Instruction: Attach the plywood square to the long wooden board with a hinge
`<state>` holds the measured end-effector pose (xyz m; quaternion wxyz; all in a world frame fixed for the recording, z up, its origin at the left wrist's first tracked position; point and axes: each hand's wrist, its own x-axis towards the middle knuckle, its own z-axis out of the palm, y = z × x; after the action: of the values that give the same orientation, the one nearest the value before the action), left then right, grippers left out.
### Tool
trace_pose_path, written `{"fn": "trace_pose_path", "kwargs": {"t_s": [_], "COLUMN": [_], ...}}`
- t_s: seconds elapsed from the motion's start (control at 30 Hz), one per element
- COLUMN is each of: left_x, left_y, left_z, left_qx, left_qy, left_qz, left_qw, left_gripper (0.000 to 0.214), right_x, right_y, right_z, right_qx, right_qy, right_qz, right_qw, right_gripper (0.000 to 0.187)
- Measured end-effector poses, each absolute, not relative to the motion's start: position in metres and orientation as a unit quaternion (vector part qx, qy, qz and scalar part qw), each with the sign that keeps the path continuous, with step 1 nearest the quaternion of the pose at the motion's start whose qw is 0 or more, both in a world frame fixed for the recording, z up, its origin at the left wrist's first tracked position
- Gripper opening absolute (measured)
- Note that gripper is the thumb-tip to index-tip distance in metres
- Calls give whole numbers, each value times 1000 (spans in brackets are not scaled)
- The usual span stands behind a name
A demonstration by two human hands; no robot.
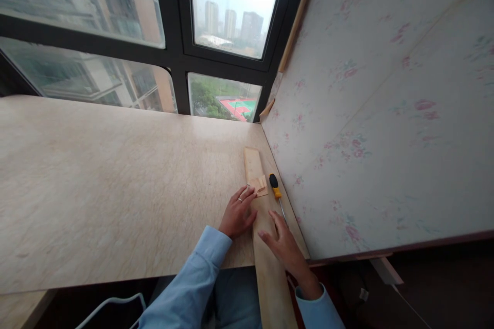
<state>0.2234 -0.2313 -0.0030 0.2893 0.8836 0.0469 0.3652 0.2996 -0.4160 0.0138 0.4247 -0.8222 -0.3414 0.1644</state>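
Note:
A long pale wooden board (pixel 266 247) runs away from me along the right end of the marbled sill and sticks out past its front edge. Lying across the board is a small thin wooden piece (pixel 261 185). My left hand (pixel 239 213) rests at the board's left edge, its outstretched fingertips touching the small piece and the thumb apart. A tiny shiny thing, too small to name, shows by those fingertips. Over the board's right side is my right hand (pixel 284 247), fingers spread and holding nothing. Just beyond it lies a screwdriver (pixel 275 186) with a black and yellow handle.
The marbled sill (pixel 116 190) stretches to the left, below a dark window frame (pixel 177 36). A flowered wall (pixel 366 113) rises close on the right, beside the screwdriver. A white curved tube or rail (pixel 111 300) shows below the sill at lower left.

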Motion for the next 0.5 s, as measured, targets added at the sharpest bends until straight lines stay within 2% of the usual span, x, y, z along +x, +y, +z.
{"fn": "trace_pose_path", "kwargs": {"t_s": [0.27, 0.5], "left_x": [222, 220], "left_y": [-236, -237], "left_z": [-1, 0], "left_qx": [889, 869], "left_qy": [30, 59], "left_qz": [374, 389], "left_qw": [261, 299], "left_gripper": [48, 51], "right_x": [319, 328], "right_y": [-401, -396], "right_z": [18, 15], "right_qx": [-776, -785], "right_qy": [-293, -289], "right_qz": [184, 137], "right_qw": [527, 530], "right_gripper": [71, 70]}}
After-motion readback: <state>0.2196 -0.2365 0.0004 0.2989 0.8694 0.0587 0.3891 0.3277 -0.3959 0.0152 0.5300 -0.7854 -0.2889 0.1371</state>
